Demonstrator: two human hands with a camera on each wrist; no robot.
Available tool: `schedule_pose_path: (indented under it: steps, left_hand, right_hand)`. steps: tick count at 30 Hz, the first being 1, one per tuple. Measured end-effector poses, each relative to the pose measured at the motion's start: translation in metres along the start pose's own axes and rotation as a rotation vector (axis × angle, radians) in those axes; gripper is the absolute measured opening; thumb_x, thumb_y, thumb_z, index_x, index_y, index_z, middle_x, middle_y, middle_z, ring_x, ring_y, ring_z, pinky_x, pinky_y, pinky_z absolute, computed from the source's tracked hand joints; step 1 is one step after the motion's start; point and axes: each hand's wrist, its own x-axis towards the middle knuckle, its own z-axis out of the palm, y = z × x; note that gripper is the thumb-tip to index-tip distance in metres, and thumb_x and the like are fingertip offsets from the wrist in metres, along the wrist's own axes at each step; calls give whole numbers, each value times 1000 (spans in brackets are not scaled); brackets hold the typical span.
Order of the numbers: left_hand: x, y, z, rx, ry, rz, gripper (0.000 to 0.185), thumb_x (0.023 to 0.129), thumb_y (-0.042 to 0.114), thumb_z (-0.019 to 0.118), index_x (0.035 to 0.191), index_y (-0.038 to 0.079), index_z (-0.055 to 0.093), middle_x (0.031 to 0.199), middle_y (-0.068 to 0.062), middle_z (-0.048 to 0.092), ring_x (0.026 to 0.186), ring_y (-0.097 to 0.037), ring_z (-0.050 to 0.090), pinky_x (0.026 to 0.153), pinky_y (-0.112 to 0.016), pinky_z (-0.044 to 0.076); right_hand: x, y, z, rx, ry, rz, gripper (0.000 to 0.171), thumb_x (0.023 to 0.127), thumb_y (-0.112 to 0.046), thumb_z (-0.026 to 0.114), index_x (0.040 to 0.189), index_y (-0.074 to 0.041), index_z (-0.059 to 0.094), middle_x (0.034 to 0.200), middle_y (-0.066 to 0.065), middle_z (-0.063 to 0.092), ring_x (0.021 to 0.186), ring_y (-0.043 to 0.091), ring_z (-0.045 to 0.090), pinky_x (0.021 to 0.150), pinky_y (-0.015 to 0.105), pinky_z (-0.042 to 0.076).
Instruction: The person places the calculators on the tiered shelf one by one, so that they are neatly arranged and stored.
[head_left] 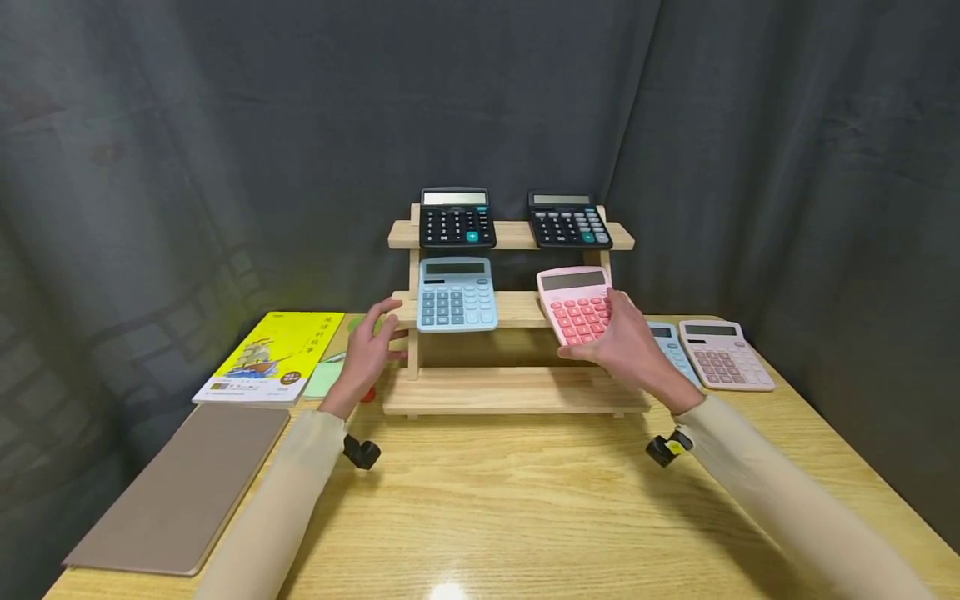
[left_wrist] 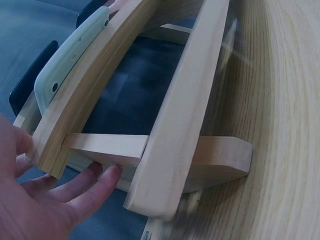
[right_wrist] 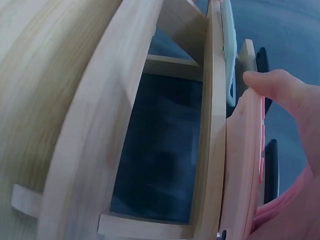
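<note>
My right hand (head_left: 626, 346) grips a pink calculator (head_left: 573, 304) by its right side, at the right of the middle tier of a wooden stepped stand (head_left: 517, 308). The calculator is tilted, its thin edge facing the right wrist view, with my thumb across its lower corner. At the stand's other end my left hand (head_left: 367, 354) holds the left tip of the middle shelf board (left_wrist: 55, 150), fingers above and below it. A light blue calculator (head_left: 457, 294) leans on the same tier. Two black calculators, one left (head_left: 456, 218) and one right (head_left: 570, 220), stand on the top tier.
On the table's right lie another blue calculator (head_left: 675, 354) and a pale pink calculator (head_left: 725, 356). To the left are a yellow book (head_left: 273, 354), a brown notebook (head_left: 180, 483) and green sticky notes (head_left: 322, 379). A dark curtain (head_left: 480, 100) hangs behind.
</note>
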Motion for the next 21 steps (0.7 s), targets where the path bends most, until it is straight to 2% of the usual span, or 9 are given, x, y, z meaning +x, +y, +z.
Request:
schedule_pose_path:
  steps: [4, 11, 16, 21]
  left_hand:
    - [1, -2, -1, 2, -1, 3, 44, 111, 16, 38, 151, -1, 38, 164, -20, 22, 126, -52, 52, 91, -59, 54]
    - [2, -6, -2, -10, 0, 5, 43, 110, 14, 40, 151, 0, 39, 163, -17, 24, 126, -48, 54, 89, -54, 56]
    - [1, -5, -2, -11, -7, 11, 43, 110, 15, 41, 151, 0, 38, 163, -17, 24, 126, -48, 54, 88, -52, 57]
    - [-1, 1, -1, -6, 0, 5, 43, 110, 15, 41, 150, -2, 40, 163, -18, 24, 126, -49, 54, 91, -58, 53]
  right_hand:
    - [9, -1, 4, 25, 8, -7, 113, 66, -48, 93, 148, 3, 34, 124, 17, 53, 107, 32, 52, 91, 51, 47]
    - [21, -5, 12, 28, 27, -18, 99, 66, -41, 95, 139, 1, 42, 111, 15, 57, 97, 30, 56, 82, 46, 49]
    - [27, -6, 17, 10, 50, 6, 105, 66, -44, 94, 142, 2, 38, 115, 17, 53, 99, 32, 55, 85, 50, 50]
    - [31, -8, 21, -27, 54, 74, 119, 68, -48, 92, 149, 8, 27, 122, 22, 48, 108, 37, 50, 91, 55, 48]
